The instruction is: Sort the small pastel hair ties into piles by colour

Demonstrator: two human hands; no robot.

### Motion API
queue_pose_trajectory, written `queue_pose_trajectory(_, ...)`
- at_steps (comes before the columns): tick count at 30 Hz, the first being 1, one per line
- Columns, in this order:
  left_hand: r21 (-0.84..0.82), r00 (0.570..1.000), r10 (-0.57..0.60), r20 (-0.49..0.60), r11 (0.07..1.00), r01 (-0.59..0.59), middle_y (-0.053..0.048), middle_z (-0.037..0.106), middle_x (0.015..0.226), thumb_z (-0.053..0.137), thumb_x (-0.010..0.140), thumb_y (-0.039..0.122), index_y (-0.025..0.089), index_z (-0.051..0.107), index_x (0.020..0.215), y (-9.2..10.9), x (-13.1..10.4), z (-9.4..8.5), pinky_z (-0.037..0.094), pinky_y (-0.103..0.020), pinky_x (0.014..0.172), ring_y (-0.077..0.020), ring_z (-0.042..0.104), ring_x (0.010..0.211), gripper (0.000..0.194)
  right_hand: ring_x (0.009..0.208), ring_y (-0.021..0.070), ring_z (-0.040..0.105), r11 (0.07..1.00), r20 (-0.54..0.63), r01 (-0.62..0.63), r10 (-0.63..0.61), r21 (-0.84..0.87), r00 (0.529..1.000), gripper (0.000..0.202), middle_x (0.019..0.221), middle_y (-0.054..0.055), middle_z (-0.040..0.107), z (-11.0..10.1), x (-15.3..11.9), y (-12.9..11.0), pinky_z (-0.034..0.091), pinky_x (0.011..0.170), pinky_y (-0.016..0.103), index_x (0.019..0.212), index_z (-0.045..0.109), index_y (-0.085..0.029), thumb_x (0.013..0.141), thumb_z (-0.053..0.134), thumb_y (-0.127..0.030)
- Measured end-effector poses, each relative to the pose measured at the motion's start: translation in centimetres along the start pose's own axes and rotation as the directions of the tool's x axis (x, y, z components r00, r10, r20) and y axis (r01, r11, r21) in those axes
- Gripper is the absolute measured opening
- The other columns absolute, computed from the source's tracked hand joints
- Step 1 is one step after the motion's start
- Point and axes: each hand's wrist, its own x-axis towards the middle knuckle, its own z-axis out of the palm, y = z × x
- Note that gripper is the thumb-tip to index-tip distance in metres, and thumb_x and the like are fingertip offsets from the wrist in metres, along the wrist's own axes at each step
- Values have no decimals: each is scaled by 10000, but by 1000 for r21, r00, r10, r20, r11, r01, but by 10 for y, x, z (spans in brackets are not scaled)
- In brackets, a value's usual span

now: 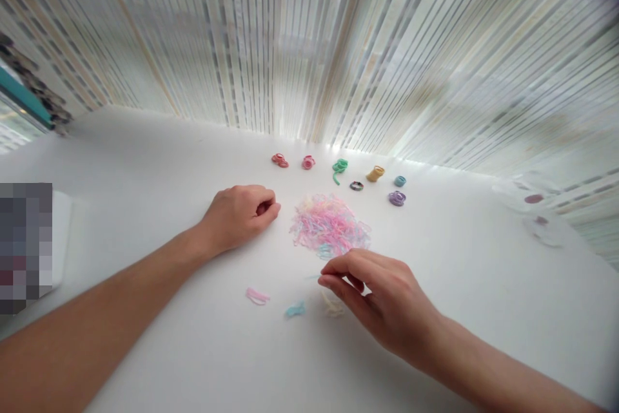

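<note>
Currently pinching thin pale-blue band (pixel 312 277) w/ R hand (pixel 384 294), nr pastel pile (pixel 331 226); resting L hand (pixel 238 216) on white table (pixel 217 361), fingers curled loosely closed.

Left hand (pixel 238 216): seen bare | left forearm (pixel 130 300): exposed, tapered toward wrist | right hand (pixel 387 294): seen bare | right forearm (pixel 488 361): exposed

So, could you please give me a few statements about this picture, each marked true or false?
1. The right hand pinches a thin pale strand. True.
2. The left hand lies on the multicoloured pile. False: the left hand is beside the pile, apart from it.
3. The green bundle lies between the pink bundle and the yellow bundle. True.
4. The small pink cluster lies right of the small blue cluster. False: the pink cluster is on its left.
</note>
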Motion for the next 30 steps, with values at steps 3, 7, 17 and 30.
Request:
queue_pose_trajectory(3, -6, 1000, -2, -1, 1000, 2, -1, 632, 735, 478, 941, 427, 203, 532, 702, 0, -1, 1, 283, -324, 648, -147, 483, 667, 331, 654, 127, 630, 1000, 30, 31, -31, 0, 999, 110, 777, 13, 714, 2, -2, -4, 474, 641, 240, 966, 655, -167, 1051, 585, -169)
queue_pose_trajectory(7, -10, 1000, -3, -7, 1000, 3, 1, 632, 737, 492, 935, 420, 201, 536, 704, 1, -1, 1, 286, -325, 653, -146, 480, 674, 321, 661, 141, 620, 998, 55, 59, -59, -10, 997, 102, 772, 19, 696, 7, -6, -7, 464, 643, 262, 967, 642, -159, 1041, 575, -139)
queue_pose_trajectory(17, -1, 1000, 4, -16, 1000, -4, 5, 618, 719, 483, 941, 419, 204, 521, 694, 1, 0, 1, 283, -323, 646, -145, 468, 658, 330, 585, 163, 441, 951, 105, 263, -248, -163, 963, 267, 655, 12, 585, 18, -10, -12, 338, 580, 330, 855, 677, -133, 1069, 517, -138)
queue_pose_trajectory(30, 18, 1000, -20, 9, 1000, 19, -4, 627, 723, 482, 934, 436, 208, 525, 695, 2, 0, -2, 286, -324, 646, -153, 491, 669, 333, 579, 163, 366, 921, 150, 338, -313, -192, 938, 347, 617, 4, 514, 21, -9, -18, 270, 545, 344, 699, 634, -143, 1031, 536, -113)
